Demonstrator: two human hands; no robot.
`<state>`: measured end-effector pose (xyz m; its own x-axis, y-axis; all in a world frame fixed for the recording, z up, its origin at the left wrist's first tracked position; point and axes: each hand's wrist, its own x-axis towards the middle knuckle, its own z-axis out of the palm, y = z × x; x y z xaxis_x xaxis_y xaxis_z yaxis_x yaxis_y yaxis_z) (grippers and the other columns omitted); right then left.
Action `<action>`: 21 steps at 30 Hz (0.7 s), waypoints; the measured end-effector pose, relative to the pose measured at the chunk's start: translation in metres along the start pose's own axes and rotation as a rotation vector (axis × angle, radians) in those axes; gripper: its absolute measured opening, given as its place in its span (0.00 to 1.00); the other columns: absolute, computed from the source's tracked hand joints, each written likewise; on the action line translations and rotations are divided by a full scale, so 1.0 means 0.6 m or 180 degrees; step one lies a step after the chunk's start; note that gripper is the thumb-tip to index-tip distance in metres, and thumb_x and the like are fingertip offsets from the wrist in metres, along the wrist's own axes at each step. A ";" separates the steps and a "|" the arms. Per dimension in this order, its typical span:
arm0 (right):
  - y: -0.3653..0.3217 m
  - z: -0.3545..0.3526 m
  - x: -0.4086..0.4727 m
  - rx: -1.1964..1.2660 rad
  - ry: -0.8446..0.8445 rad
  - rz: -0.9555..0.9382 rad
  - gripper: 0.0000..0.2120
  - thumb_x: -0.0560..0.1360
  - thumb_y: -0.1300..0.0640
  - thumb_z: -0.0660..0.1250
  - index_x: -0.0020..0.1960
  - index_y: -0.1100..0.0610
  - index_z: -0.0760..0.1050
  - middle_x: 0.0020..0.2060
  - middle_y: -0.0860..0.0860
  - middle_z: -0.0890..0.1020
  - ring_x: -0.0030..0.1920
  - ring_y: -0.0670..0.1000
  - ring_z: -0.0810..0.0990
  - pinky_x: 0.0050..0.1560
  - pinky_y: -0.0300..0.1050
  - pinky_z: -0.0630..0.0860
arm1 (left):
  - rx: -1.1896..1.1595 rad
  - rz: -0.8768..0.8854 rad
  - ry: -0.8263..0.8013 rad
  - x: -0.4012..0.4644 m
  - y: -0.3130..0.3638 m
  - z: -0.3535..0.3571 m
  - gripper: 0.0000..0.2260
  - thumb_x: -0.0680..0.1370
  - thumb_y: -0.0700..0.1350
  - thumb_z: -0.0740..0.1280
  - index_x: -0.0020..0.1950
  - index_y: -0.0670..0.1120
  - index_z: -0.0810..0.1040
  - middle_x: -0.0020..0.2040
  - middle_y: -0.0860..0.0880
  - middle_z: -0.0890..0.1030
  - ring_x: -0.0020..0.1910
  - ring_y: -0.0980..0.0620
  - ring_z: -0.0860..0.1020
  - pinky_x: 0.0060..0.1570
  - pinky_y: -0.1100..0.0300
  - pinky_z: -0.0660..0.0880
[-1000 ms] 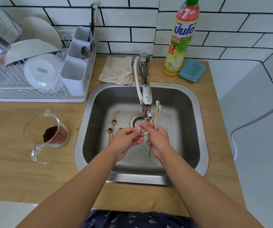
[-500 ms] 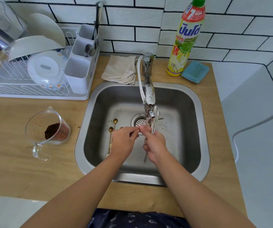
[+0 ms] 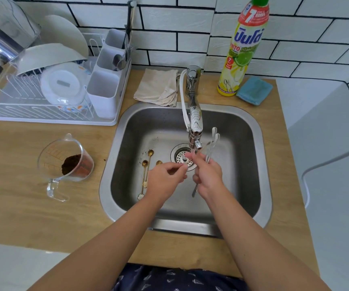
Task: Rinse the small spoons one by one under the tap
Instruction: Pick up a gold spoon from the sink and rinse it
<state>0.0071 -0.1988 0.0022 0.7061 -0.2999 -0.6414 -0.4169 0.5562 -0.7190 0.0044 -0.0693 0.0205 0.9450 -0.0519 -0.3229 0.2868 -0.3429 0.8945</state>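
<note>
My right hand (image 3: 208, 175) is closed around a bundle of small silver spoons (image 3: 212, 141). Their bowls stick up beside the tap spout (image 3: 195, 131) and their handle ends poke out below my palm. My left hand (image 3: 165, 178) hovers just left of it over the drain (image 3: 181, 157), thumb and fingertips pinched together. Whether they pinch a spoon is too small to tell. Three small gold spoons (image 3: 146, 164) lie on the sink floor to the left, one partly hidden under my left hand.
The steel sink (image 3: 259, 164) is set in a wooden counter. To the left are a measuring jug with brown powder (image 3: 70, 164) and a dish rack with a cutlery holder (image 3: 104, 93). Behind the sink are a folded cloth (image 3: 158, 87), a detergent bottle (image 3: 243, 49) and a blue sponge (image 3: 254, 90).
My hands touched under the spout before; now the left hand has pulled slightly left and apart from the right. The silver spoons stay in my right hand.
</note>
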 end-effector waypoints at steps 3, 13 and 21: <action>-0.010 0.001 0.006 0.0010 -0.0151 0.0036 0.06 0.81 0.59 0.70 0.54 0.61 0.82 0.30 0.46 0.84 0.19 0.42 0.57 0.19 0.36 0.56 | -0.1171 -0.0712 -0.0338 -0.001 0.014 -0.004 0.03 0.77 0.37 0.72 0.50 0.42 0.83 0.47 0.39 0.85 0.44 0.48 0.86 0.43 0.63 0.81; -0.045 -0.002 0.033 0.0018 -0.0026 -0.0145 0.10 0.81 0.60 0.69 0.41 0.55 0.81 0.23 0.45 0.75 0.19 0.41 0.59 0.19 0.36 0.56 | -0.1354 -0.1293 -0.0761 0.011 0.039 -0.016 0.07 0.79 0.40 0.71 0.53 0.36 0.82 0.42 0.41 0.86 0.39 0.49 0.86 0.41 0.61 0.83; 0.006 -0.015 0.002 -0.0674 -0.0540 0.0075 0.06 0.75 0.53 0.77 0.47 0.56 0.86 0.28 0.46 0.80 0.21 0.42 0.64 0.21 0.36 0.61 | -0.1383 -0.1506 -0.0909 0.003 0.037 -0.014 0.05 0.80 0.40 0.69 0.50 0.38 0.83 0.40 0.43 0.86 0.39 0.50 0.86 0.38 0.62 0.82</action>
<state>0.0015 -0.2042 -0.0034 0.7732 -0.1447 -0.6174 -0.5320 0.3817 -0.7558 0.0139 -0.0692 0.0423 0.6420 -0.2543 -0.7233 0.7502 0.0132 0.6611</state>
